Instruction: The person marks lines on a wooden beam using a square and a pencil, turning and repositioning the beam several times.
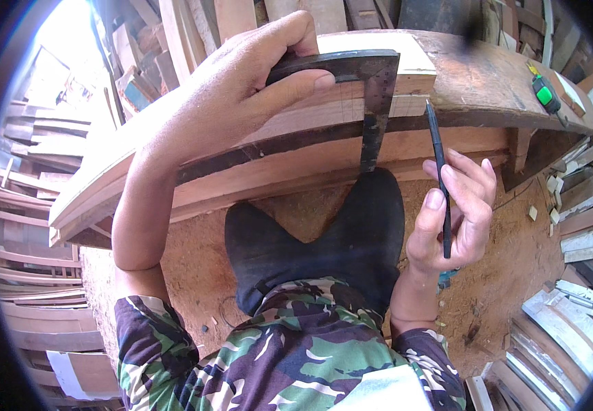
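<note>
My left hand (248,79) is closed around the dark stock of a try square (378,85), thumb on the near side and fingers over the top. The stock lies along a pale wooden board (310,109), and the square's marked blade crosses the board's near face and hangs below its lower edge. Faint lines show on that face. My right hand (457,212) pinches a slim black pencil (438,154) between thumb and fingers, to the right of the blade. The pencil points up, its tip close to the board's right end; whether it touches, I cannot tell.
The board rests on a wooden workbench (481,75). A green and black tape measure (546,94) lies at its right. Stacked timber (43,205) lines the left side, and offcuts (584,240) are piled at the right. My knees are under the bench's near edge.
</note>
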### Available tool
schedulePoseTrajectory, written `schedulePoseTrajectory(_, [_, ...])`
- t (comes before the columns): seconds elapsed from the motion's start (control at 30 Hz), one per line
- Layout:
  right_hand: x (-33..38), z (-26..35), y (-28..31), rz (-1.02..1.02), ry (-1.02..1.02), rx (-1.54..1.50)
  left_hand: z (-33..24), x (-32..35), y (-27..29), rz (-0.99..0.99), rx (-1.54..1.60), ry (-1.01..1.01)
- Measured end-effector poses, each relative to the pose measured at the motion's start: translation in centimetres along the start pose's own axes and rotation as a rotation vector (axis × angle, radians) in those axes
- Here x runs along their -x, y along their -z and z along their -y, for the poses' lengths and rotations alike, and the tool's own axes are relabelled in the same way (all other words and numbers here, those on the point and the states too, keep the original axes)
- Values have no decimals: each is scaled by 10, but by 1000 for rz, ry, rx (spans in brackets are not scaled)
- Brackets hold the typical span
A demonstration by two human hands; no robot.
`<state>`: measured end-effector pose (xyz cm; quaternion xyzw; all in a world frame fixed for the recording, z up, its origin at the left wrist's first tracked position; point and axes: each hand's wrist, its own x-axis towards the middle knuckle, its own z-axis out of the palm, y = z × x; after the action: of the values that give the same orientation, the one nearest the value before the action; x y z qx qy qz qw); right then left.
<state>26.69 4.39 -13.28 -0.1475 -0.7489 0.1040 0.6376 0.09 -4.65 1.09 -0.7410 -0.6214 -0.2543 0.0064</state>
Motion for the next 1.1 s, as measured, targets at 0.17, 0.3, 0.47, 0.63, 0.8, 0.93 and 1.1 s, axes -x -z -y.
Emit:
schedulePoseTrajectory(0.17, [4, -4, 2, -28, -20, -9, -2, 1, -4, -34, 19, -15])
schedulePoseTrajectory(0.3, [4, -5, 0, -23, -20, -16, 2, 0, -8, -25, -19, 8])
schedulePoseTrajectory(0.47, [4, -6, -2, -25, -15, -34, 4, 1, -9, -37, 32, -12])
schedulePoseTrajectory(0.63, [2, -7, -2, -14, -7, -18, -2, -2, -5, -20, 45, -29])
schedulePoseTrajectory(0.8, [1, -7, -2, -18, -3, -30, -1, -1, -5, -17, 71, -8])
schedulePoseTrajectory(0.93, [-1, -7, -3, -11, -5, -33, -2, 0, -5, -14, 58, -2])
schedulePoseTrajectory(1.1, [-6, -5, -9, 26, -6, -18, 0, 0, -6, -28, 47, -28])
